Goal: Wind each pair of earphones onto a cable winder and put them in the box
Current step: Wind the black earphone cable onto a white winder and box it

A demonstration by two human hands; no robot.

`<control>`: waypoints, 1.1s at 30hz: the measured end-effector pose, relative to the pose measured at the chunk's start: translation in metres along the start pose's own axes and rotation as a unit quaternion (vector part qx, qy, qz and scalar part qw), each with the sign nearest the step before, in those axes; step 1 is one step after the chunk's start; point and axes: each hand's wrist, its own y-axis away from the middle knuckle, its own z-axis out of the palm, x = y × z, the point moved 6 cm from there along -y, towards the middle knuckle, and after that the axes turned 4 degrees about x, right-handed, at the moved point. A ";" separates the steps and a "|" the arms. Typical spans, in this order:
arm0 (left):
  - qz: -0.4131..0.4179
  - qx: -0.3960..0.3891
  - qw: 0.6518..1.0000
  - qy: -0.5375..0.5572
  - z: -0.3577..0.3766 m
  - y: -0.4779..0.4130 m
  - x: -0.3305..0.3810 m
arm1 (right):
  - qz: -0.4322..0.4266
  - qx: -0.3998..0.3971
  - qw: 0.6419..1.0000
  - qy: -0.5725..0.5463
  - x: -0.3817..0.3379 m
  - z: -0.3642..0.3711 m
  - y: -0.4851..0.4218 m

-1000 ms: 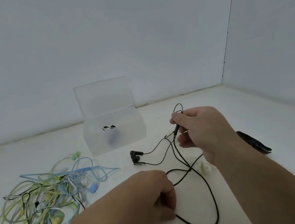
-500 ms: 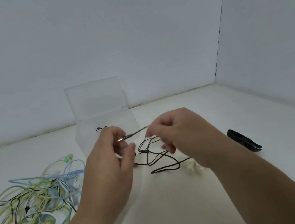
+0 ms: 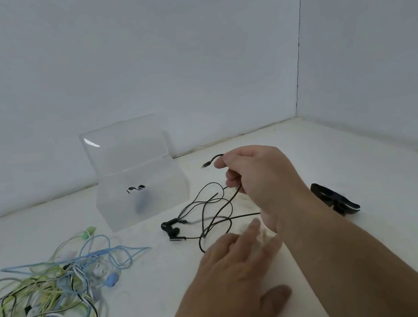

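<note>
The right hand grips the black earphones by the cable, lifted over the table, while the buds lie just beside the open clear box. The left hand holds nothing, its fingers straight, with the fingertips at a white winder below the right wrist.

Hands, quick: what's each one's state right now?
Left hand: open, fingers straight, holding nothing.
Right hand: grips the cable of the black earphones.
</note>
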 end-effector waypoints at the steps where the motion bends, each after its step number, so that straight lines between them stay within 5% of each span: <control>1: -0.001 0.012 1.000 -0.004 -0.001 0.000 -0.002 | -0.001 -0.002 1.000 -0.003 0.000 0.000 0.000; 7: -0.022 0.116 0.989 0.086 -0.027 0.007 -0.029 | -0.013 -0.002 1.000 -0.005 -0.002 0.001 0.001; 16: -0.118 0.066 0.986 0.100 -0.053 0.027 -0.056 | -0.043 -0.007 0.999 0.014 -0.007 0.005 0.006; 18: -0.130 0.117 0.939 0.297 -0.068 0.025 -0.053 | -0.068 -0.016 0.997 0.027 -0.011 0.007 0.007; 20: -0.159 0.207 0.823 0.506 -0.084 0.026 -0.060 | -0.093 -0.032 0.994 0.054 -0.014 0.010 0.010; 23: -0.207 0.298 0.666 0.652 -0.091 0.029 -0.080 | -0.122 -0.089 0.979 0.137 -0.015 0.018 0.018; 25: -0.215 0.322 0.598 0.702 -0.091 0.032 -0.090 | -0.137 -0.163 0.959 0.187 -0.016 0.030 0.028; 28: -0.232 0.343 0.575 0.706 -0.089 0.035 -0.099 | -0.151 -0.262 0.920 0.248 -0.015 0.043 0.042; 33: -0.207 0.327 0.638 0.666 -0.092 0.034 -0.100 | -0.182 -0.299 0.902 0.252 -0.017 0.049 0.050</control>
